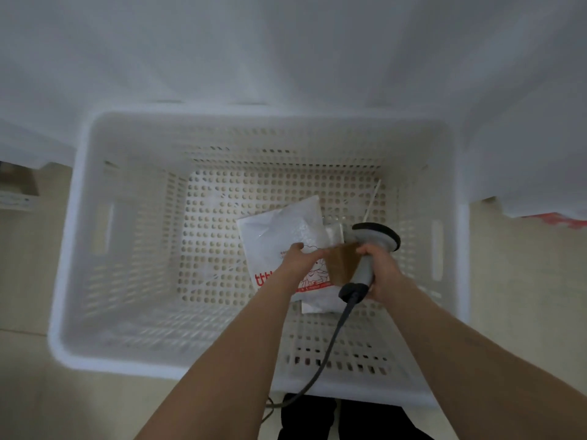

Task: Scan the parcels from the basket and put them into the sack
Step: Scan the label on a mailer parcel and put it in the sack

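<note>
A white parcel [282,230] with red print lay inside the white basket [104,217], toward its right side, with a small brown parcel [343,263] overlapping it. The left hand [298,260] touched the white one; whether its fingers gripped could not be told. The right hand [381,271] clasped a grey scanner [376,238], and its cable [330,344] trailed over the near rim.

Light is dim, cool and flat, with only faint, soft shadows. The white fabric [286,58] beyond both grips washes out to a grey-blue blank. The basket [68,249] smears with motion blur on its wall left of the left grip [298,258]. Sharpest are the scanner [374,239] held in the right grip [379,269] and the parcel [286,230] the left pinches. Wide-angle bowing curves the basket's rims and swells the forearms toward the bottom edge.
</note>
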The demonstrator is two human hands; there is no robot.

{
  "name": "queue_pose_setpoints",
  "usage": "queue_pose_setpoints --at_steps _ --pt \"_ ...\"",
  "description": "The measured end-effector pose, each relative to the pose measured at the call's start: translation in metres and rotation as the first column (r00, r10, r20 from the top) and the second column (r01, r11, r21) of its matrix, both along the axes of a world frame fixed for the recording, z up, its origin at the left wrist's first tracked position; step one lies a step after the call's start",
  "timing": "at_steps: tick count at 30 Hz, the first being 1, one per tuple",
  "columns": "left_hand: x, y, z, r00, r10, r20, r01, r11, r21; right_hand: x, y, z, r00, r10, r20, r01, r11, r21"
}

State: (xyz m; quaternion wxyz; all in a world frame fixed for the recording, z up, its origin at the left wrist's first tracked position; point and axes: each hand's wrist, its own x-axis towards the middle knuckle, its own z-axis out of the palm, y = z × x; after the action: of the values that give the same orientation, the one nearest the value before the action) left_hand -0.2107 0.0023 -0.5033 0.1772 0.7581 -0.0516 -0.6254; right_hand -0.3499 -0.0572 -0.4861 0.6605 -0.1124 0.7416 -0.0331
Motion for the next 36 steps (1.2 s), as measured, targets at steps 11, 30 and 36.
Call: queue_pose_setpoints --at_steps 11,30,36 --pt "-0.046 -0.013 -0.086 0.975 0.151 -0.166 -0.15 0.989 0.015 -0.02 -0.007 -0.048 0.99 -0.074 0.121 0.077 0.997 -0.025" --pt "-0.015 0.009 -0.076 0.954 0.223 -0.201 -0.212 0.974 0.076 -0.03 -0.004 -0.048 0.986 0.061 0.156 -0.062 0.998 0.002" --pt "0.029 0.031 -0.012 0.901 0.434 -0.024 -0.434 0.901 -0.016 -0.004 0.019 0.013 0.953 -0.02 0.304 0.007 0.999 0.043"
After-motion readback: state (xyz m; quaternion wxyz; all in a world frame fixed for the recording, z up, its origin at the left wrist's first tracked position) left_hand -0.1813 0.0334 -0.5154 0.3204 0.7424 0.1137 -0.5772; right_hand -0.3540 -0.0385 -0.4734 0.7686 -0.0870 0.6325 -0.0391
